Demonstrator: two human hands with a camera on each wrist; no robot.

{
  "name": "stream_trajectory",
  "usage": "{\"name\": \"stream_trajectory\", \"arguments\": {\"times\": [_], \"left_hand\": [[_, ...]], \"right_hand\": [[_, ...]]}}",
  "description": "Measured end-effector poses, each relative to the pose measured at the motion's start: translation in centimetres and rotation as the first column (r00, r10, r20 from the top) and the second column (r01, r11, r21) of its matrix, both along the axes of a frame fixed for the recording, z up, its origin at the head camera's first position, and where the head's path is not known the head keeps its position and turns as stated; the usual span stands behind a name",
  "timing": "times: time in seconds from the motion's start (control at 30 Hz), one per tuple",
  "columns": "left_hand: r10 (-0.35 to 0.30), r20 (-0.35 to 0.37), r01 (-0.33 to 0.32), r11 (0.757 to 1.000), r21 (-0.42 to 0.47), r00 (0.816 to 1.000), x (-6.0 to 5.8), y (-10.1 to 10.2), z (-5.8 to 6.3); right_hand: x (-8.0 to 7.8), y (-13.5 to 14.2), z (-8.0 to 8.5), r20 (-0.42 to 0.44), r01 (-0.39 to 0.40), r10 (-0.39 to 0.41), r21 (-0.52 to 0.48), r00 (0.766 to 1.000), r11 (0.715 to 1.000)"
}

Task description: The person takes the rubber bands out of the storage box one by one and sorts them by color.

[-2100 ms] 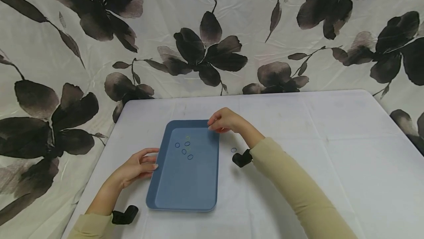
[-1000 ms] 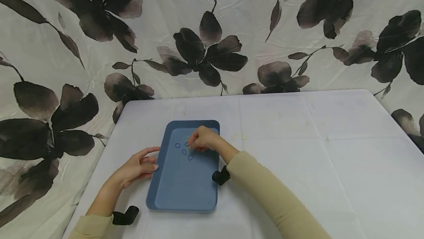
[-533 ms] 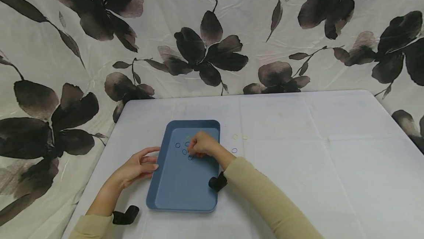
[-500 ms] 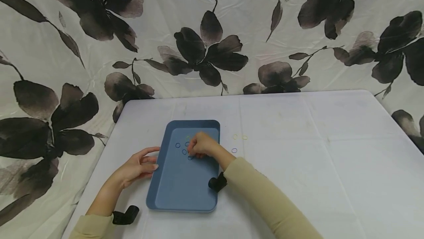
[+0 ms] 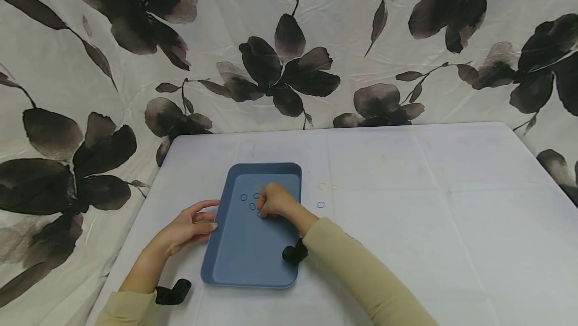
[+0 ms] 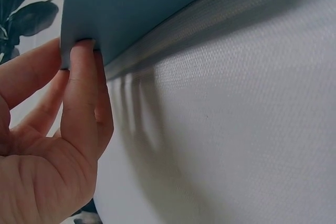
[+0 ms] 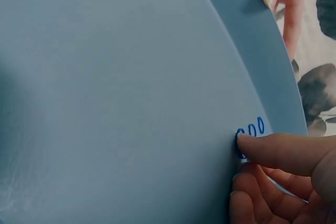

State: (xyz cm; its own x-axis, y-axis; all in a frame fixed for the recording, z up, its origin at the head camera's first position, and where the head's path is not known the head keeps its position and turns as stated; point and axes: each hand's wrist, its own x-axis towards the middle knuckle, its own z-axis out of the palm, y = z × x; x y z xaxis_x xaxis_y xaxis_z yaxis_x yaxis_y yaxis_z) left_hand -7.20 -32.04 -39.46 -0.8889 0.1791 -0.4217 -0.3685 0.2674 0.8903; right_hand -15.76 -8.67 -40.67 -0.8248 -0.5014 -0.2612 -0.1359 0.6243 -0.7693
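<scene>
A blue tray [image 5: 244, 261] lies on the table. My left hand [image 5: 187, 228] holds its left rim between thumb and fingers. Over the tray, my right hand [image 5: 277, 200] has curled fingers, thumb and forefinger meeting at a thin blue ring [image 5: 259, 214] like a small rubber band, partly covered by the fingertips. Other blue rings [image 5: 244, 197] lie close by on the tray, and a faint yellow ring [image 5: 257, 187] sits above them. In the right wrist view, the right thumb [image 7: 278, 150] presses beside several blue rings [image 7: 261, 125].
Right of the tray, on the white-covered table [image 5: 429, 225], lie a blue ring [image 5: 320, 204] and two yellow rings [image 5: 335, 187]. Black wrist cameras [image 5: 294, 253] hang at both wrists. A floral cloth [image 5: 289, 75] hangs behind the table.
My right hand has come from the tray's far right corner to the rings in the tray, then shifted slightly nearer me. The left hand has stayed at the rim.
</scene>
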Motion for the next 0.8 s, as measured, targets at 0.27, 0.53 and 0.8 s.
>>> {"name": "stream_trajectory", "arguments": {"times": [0.27,0.53,0.8], "left_hand": [[-0.004,0.007,0.003,1.0,0.01,1.0,-0.1,-0.1,-0.2],[-0.007,0.001,0.007,1.0,0.012,1.0,-0.2,0.0,-0.1],[-0.001,0.005,0.001,1.0,-0.001,1.0,-0.1,0.0,-0.1]], "right_hand": [[0.2,0.2,0.4,-0.093,-0.083,0.092,0.095,0.991,0.992],[0.4,0.2,1.1,-0.141,-0.163,0.196,0.213,0.97,0.963],[0.3,0.6,1.3,-0.045,-0.173,0.18,0.134,0.983,0.976]]}}
